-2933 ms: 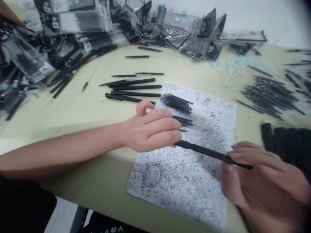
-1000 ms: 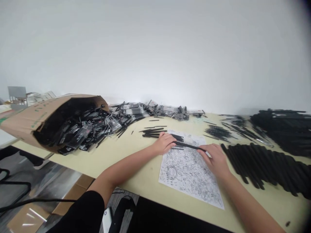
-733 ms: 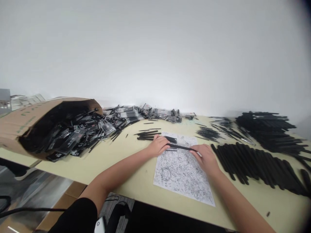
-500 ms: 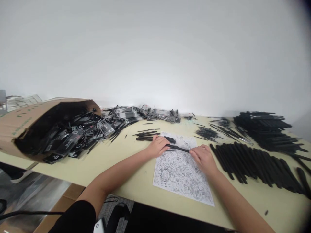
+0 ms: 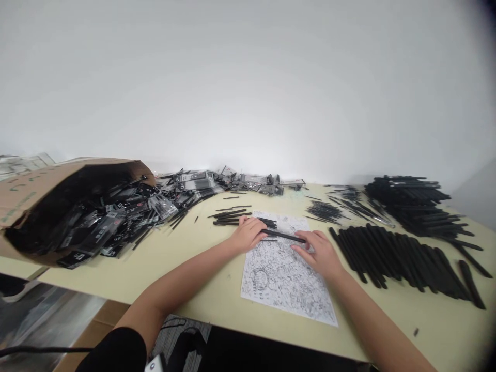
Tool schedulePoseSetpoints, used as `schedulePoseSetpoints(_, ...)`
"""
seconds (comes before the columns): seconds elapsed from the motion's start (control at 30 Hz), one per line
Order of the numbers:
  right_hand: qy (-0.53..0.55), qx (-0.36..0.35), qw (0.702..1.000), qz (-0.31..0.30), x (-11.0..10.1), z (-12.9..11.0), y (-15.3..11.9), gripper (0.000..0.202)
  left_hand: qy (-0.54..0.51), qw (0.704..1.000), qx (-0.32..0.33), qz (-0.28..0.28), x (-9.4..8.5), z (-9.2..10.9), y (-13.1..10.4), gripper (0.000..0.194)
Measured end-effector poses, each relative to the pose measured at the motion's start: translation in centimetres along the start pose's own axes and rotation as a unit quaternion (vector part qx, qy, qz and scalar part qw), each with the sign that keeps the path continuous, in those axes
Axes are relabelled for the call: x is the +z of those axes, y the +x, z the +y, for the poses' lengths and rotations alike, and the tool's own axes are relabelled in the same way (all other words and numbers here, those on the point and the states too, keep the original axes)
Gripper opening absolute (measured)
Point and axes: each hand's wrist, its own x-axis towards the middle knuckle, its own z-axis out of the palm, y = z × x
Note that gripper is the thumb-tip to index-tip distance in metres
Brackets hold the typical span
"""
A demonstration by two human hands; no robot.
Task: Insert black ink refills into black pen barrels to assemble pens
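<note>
Above a scribble-covered white sheet (image 5: pixel 289 279), a slim black pen (image 5: pixel 284 236) lies level between my two hands. My left hand (image 5: pixel 249 234) is closed round the pen's left end, close to a small bunch of black pens (image 5: pixel 232 216). At its right end my right hand (image 5: pixel 318 251) has thumb and fingers about the tip, the thumb somewhat apart from the pen. Right of the sheet lies a row of thick black pens (image 5: pixel 403 258).
A cardboard box (image 5: pixel 23 199) on its side spills packaged items (image 5: pixel 96 232) at the left. More packets (image 5: pixel 197 181) lie along the wall. Thin black refills (image 5: pixel 325 212) and a tall stack of black pens (image 5: pixel 406 201) are at the back right of the yellow table (image 5: pixel 209 289).
The fingers of my right hand have loosened and spread somewhat at the pen's right end. My left hand keeps its hold. The whole view has shifted slightly.
</note>
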Motion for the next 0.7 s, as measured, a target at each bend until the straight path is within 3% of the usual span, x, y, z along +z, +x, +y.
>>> schedulePoseSetpoints(0.17, -0.001, 0.003, 1.000, 0.011, 0.11, 0.01, -0.03, 0.010, 0.009, 1.000, -0.002, 0.001, 0.04, 0.01, 0.00, 0.038)
schedulePoseSetpoints(0.43, -0.006, -0.005, 1.000, 0.005, 0.11, -0.07, -0.01, 0.023, 0.028, 0.999, 0.016, 0.028, -0.03, 0.10, -0.02, 0.033)
schedulePoseSetpoints(0.57, -0.014, -0.014, 1.000, 0.021, 0.07, -0.30, 0.12, 0.012, 0.032, 0.997, 0.044, 0.054, -0.25, 0.23, 0.08, 0.031)
schedulePoseSetpoints(0.7, -0.028, -0.016, 0.999, 0.003, 0.23, -0.04, -0.15, 0.026, 0.054, 0.996, 0.065, 0.026, -0.45, 0.40, 0.07, 0.029)
